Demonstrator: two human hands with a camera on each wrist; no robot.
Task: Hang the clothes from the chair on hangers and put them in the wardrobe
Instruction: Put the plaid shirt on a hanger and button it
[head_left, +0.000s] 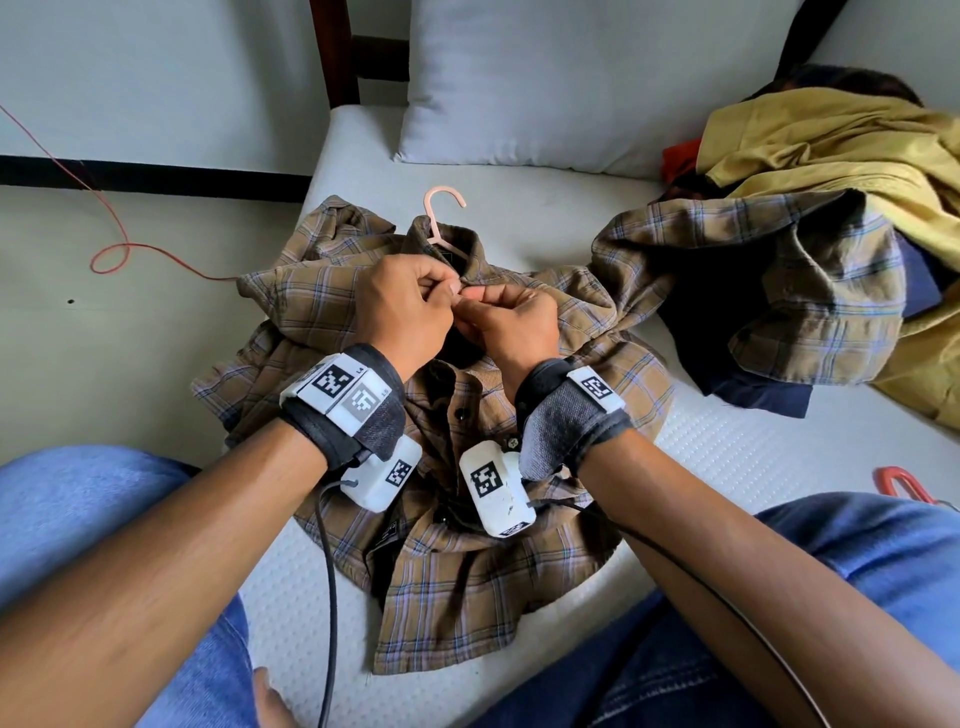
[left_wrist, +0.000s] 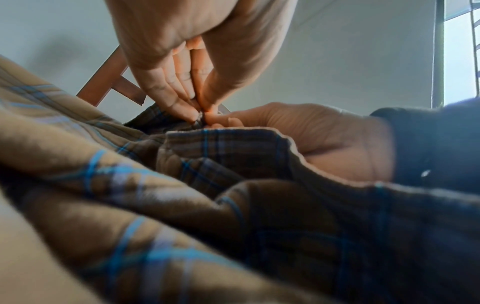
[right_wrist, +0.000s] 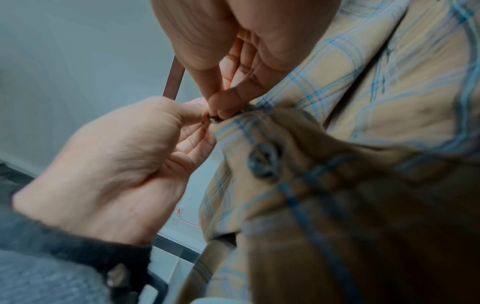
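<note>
A brown plaid shirt (head_left: 457, 571) lies front-up on the white mattress (head_left: 753, 457) between my knees. A pink hanger (head_left: 441, 200) sits inside it, with its hook sticking out past the collar. My left hand (head_left: 451, 291) and right hand (head_left: 470, 297) meet just below the collar, and each pinches an edge of the shirt's front opening. In the left wrist view the left hand (left_wrist: 200, 111) pinches the dark fabric edge against the right hand (left_wrist: 221, 121). From the right wrist, the right hand (right_wrist: 221, 111) and left hand (right_wrist: 205, 120) hold the placket tip, above a dark button (right_wrist: 263, 159).
A pile of clothes lies at the right of the bed: a second plaid shirt (head_left: 810, 291), a yellow garment (head_left: 831, 145) and a navy one (head_left: 758, 395). A white pillow (head_left: 561, 78) leans at the head. A red cable (head_left: 111, 254) loops on the floor at left.
</note>
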